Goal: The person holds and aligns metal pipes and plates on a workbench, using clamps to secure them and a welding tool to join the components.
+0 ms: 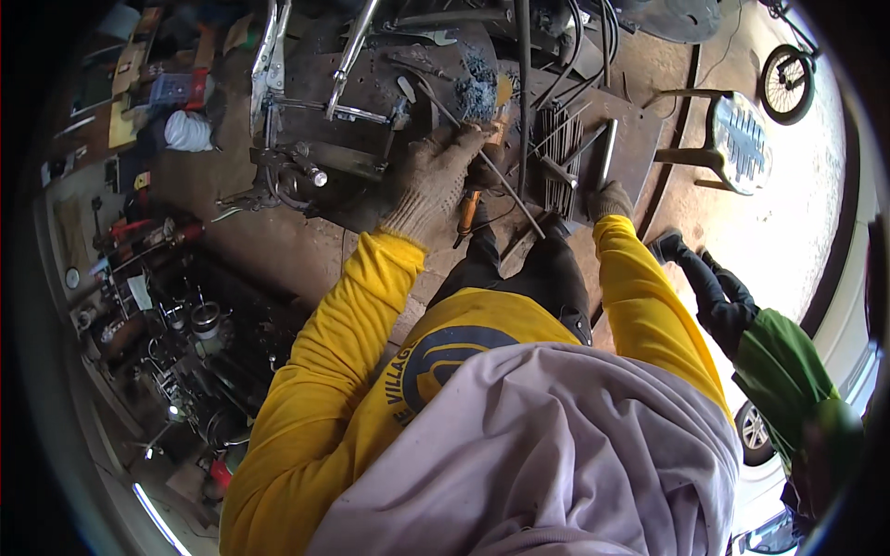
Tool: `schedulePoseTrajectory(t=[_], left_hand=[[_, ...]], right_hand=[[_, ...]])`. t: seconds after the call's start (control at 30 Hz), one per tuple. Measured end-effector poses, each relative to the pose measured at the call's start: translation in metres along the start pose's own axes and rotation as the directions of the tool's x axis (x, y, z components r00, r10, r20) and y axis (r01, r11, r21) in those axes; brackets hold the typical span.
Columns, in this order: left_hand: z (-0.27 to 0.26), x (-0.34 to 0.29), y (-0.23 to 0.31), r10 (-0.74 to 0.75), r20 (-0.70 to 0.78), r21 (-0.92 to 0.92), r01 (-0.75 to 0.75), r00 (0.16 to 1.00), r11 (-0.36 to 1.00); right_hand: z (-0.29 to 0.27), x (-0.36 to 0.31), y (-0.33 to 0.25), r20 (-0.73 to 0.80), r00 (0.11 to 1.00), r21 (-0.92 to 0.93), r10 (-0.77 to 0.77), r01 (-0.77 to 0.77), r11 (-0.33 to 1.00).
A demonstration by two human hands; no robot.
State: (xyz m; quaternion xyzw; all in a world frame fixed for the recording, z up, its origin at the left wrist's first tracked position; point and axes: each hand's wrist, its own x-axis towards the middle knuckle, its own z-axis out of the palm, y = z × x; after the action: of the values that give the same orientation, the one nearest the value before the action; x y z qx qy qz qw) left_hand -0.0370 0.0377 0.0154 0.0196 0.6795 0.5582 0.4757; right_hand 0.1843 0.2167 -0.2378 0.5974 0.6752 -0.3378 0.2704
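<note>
My left hand (pixel 434 178), in a worn brown knit glove, is closed around a long thin metal rod (pixel 515 201) that slants across the bench edge. Just beside its fingers is an orange-bodied tool (pixel 469 213), partly hidden by the hand; its kind is unclear. My gloved right hand (pixel 611 201) closes on the near end of a pale metal bar (pixel 608 154), which points away from me over the bench. Between the hands lies a bundle of thin metal rods (pixel 559 153), with a short metal piece (pixel 558 173) across it.
The dark metal bench (pixel 634 141) carries a pile of bluish shavings (pixel 476 90), locking clamps (pixel 345 65) and cables. A plastic chair (pixel 737 144) and a bicycle wheel (pixel 788 83) stand right. A person in a green sleeve (pixel 788 366) is close by on the right. Machinery (pixel 209 357) crowds the left.
</note>
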Motion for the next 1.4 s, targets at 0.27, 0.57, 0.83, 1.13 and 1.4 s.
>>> schedulePoseTrajectory(t=[0.27,0.57,0.83,1.13,1.4], left_hand=[[0.016,0.014,-0.001,0.051,0.052,0.067,-0.054,0.997,0.996],[0.0,0.007,-0.008,0.029,0.036,0.037,-0.031,0.999,0.999],[0.008,0.002,-0.001,0.009,0.01,0.029,-0.009,1.0,1.0],[0.006,0.011,0.001,0.299,0.147,0.656,-0.319,0.943,0.684],[0.006,0.016,-0.011,0.627,0.543,0.827,-0.484,0.558,-0.286]], right_hand=[[0.039,0.066,0.076,-0.077,0.997,0.627,0.001,0.048,0.778],[-0.043,-0.154,0.029,-0.13,0.817,0.898,-0.562,0.338,0.282],[-0.084,-0.205,-0.011,-0.06,0.585,0.836,-0.809,0.473,0.28],[-0.07,-0.194,-0.046,-0.128,0.768,0.816,-0.628,0.441,0.373],[-0.078,-0.161,-0.08,-0.193,0.745,0.487,-0.639,0.638,0.596]])
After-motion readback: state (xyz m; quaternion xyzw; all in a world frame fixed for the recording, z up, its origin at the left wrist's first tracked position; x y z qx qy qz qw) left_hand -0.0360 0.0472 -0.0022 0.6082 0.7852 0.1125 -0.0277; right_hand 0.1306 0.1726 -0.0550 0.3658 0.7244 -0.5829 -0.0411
